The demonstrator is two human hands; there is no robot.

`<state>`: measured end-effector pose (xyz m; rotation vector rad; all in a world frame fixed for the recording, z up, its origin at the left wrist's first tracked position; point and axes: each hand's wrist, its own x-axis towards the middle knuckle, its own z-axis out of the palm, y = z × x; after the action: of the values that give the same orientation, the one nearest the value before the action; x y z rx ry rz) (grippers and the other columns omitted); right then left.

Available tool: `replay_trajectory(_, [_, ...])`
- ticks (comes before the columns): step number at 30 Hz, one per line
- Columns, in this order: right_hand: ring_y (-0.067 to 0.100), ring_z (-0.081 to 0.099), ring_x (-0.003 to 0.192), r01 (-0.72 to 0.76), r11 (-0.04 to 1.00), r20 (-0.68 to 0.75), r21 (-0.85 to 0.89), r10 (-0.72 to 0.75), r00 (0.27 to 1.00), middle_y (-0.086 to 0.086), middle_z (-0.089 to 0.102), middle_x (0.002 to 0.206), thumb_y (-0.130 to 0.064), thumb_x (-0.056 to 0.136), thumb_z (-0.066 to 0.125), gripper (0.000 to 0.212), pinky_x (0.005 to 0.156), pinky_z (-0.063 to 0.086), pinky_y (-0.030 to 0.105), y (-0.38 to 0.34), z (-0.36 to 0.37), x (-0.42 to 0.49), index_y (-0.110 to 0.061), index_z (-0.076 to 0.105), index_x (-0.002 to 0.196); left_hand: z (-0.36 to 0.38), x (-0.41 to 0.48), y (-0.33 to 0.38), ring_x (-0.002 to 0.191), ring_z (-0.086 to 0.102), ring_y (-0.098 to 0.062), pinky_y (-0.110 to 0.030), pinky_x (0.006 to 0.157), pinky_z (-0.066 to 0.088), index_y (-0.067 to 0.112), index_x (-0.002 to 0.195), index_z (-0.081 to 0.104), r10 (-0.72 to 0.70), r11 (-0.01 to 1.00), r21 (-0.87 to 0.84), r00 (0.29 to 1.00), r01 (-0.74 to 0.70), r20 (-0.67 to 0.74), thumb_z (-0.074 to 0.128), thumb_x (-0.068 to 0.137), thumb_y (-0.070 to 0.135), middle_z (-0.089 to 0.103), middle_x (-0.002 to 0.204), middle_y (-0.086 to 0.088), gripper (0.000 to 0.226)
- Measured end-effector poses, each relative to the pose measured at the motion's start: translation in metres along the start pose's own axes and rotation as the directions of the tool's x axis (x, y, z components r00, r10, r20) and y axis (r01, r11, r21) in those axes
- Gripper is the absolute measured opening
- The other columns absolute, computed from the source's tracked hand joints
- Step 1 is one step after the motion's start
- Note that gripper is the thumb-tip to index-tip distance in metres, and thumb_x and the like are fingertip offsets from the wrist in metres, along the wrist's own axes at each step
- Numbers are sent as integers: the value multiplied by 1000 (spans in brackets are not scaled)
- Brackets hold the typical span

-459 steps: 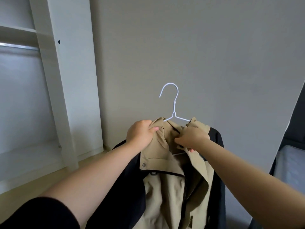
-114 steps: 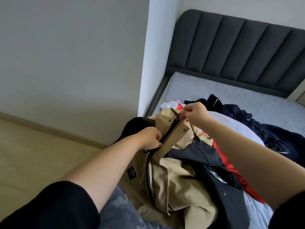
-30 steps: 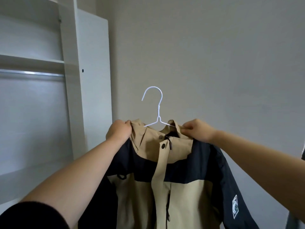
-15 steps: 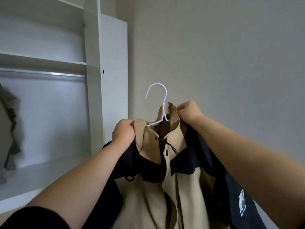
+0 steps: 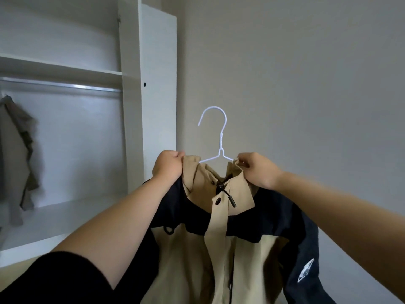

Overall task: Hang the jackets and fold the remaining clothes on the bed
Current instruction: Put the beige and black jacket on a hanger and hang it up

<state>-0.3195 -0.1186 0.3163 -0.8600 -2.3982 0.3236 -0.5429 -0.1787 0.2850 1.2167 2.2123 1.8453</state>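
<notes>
A tan and navy jacket (image 5: 221, 255) hangs on a white wire hanger (image 5: 220, 139) in front of me, its front fastened and facing me. My left hand (image 5: 168, 166) grips the left side of the collar. My right hand (image 5: 258, 170) pinches the right side of the collar by the hanger's arm. The hanger's hook stands free above the collar, before a bare wall. The jacket's lower part runs out of view.
An open white wardrobe (image 5: 131, 106) stands at the left, with a metal rail (image 5: 61, 85) under a shelf. An olive-grey garment (image 5: 15, 159) hangs at the rail's far left. The wardrobe's floor board (image 5: 54, 220) is low at the left.
The jacket has swung back to face me squarely. My right hand has dropped from the collar's top to its right side. The view has turned a little left, showing more of the wardrobe.
</notes>
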Motion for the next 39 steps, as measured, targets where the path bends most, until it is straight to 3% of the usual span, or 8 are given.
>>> replay_trajectory(7, [13, 60, 70, -55, 970, -188, 238, 101, 977, -10, 64, 66, -19, 80, 69, 25, 64, 46, 26, -3, 24, 6, -24, 56, 59, -26, 4, 25, 71, 49, -13, -29, 64, 36, 18, 77, 52, -267, 957, 202, 903, 207, 338, 49, 83, 65, 52, 74, 7, 47])
replay_trajectory(11, [14, 62, 73, -36, 976, -229, 213, 85, 970, -15, 63, 68, -18, 79, 69, 25, 65, 47, 27, -4, 34, 3, -26, 54, 61, -39, 8, 26, 88, 51, -17, -25, 65, 41, 14, 98, 58, -373, 850, 522, 787, 77, 492, 67, 83, 33, 56, 95, -1, 26])
replay_trajectory(18, [16, 57, 65, 19, 945, -114, 327, 19, 993, 9, 66, 70, -7, 82, 68, 26, 66, 44, 26, 2, 14, -1, -16, 57, 60, -16, 6, 21, 81, 59, -25, -28, 70, 48, 6, 78, 65, -206, 956, -157, 950, 246, 234, 61, 79, -5, 61, 80, -10, 12])
replay_trajectory(21, [12, 54, 62, -1, 948, -113, 319, 39, 993, 4, 63, 64, -7, 81, 67, 27, 63, 43, 24, 10, 13, -6, -17, 57, 58, -9, 3, 18, 97, 58, -24, -28, 77, 45, 12, 98, 68, -6, 854, 509, 977, -107, 215, 58, 83, 4, 61, 104, -4, 19])
replay_trajectory(24, [11, 54, 62, -58, 953, -186, 298, 117, 975, -2, 61, 62, -12, 81, 67, 27, 62, 43, 24, 22, 19, -7, -20, 56, 57, -1, -7, 31, 96, 59, -21, -32, 85, 46, 17, 88, 66, 241, 901, 266, 905, -343, 350, 54, 92, 16, 61, 95, 0, 13])
replay_trajectory(28, [11, 56, 64, -72, 951, -291, 299, 163, 943, -7, 61, 64, -13, 80, 71, 29, 60, 43, 23, 39, 12, -5, -23, 55, 58, 12, -26, 40, 88, 56, -3, -23, 79, 42, 26, 87, 63, 69, 918, 221, 682, -328, 728, 41, 93, 54, 63, 90, 11, 36])
replay_trajectory(35, [22, 57, 93, -227, 924, -344, 308, 330, 879, 6, 64, 97, -23, 90, 59, 10, 76, 44, 28, 77, 17, 2, -15, 63, 87, 41, -31, 24, 56, 41, -18, -27, 54, 30, 12, 56, 44, 287, 866, 303, 892, -397, 350, 47, 96, 36, 40, 56, 0, 47])
replay_trajectory(39, [30, 38, 131, -472, 767, -86, 435, 557, 826, 14, 42, 141, -32, 98, 43, 48, 107, 31, 38, 111, 42, -11, -10, 38, 140, 35, -25, 14, 59, 47, -21, -27, 50, 29, 16, 56, 44, 236, 871, 408, 961, -274, 142, 45, 96, 39, 46, 57, 0, 47])
